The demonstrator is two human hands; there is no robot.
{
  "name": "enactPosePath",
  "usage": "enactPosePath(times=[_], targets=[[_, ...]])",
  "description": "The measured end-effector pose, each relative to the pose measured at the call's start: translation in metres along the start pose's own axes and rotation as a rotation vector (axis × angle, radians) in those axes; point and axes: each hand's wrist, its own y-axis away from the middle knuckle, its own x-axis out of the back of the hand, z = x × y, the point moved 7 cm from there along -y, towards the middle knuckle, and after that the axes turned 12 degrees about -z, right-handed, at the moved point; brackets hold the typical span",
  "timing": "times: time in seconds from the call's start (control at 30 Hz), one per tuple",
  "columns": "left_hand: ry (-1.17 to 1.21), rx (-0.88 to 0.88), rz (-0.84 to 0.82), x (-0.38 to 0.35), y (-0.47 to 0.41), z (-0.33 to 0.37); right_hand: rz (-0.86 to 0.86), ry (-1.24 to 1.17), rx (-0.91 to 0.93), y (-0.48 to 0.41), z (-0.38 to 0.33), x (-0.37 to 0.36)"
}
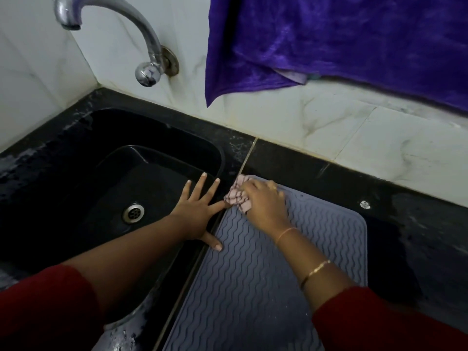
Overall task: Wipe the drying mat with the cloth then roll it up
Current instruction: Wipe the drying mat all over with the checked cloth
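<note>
A grey drying mat [253,287] with wavy ridges lies flat on the black counter, right of the sink. My right hand [266,206] is closed on a bunched pink checked cloth [238,196] and presses it onto the mat's far left corner. My left hand [200,211] rests with fingers spread over the sink's right rim, its thumb on the mat's left edge. Both arms wear red sleeves; the right wrist carries bangles.
A black sink [114,188] with a metal drain [133,213] fills the left. A chrome tap [126,34] curves over it from the marble wall. A purple towel [342,41] hangs at the upper right. Wet black counter [417,236] runs right of the mat.
</note>
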Motion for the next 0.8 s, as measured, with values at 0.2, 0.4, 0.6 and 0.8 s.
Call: enactPosePath(times=[0.2, 0.4, 0.6, 0.8], targets=[[0.099, -0.175, 0.077, 0.010, -0.005, -0.017, -0.125, -0.599, 0.139, 0.022, 0.016, 0.014], [0.078, -0.139, 0.205, 0.083, -0.038, -0.024, 0.092, -0.304, -0.131, -0.009, 0.027, 0.015], [-0.341, -0.284, 0.085, 0.085, -0.059, 0.001, 0.107, 0.001, -0.094, 0.005, 0.012, -0.018], [-0.246, -0.273, 0.094, 0.064, -0.063, -0.016, 0.056, -0.073, 0.014, 0.038, -0.007, -0.034]])
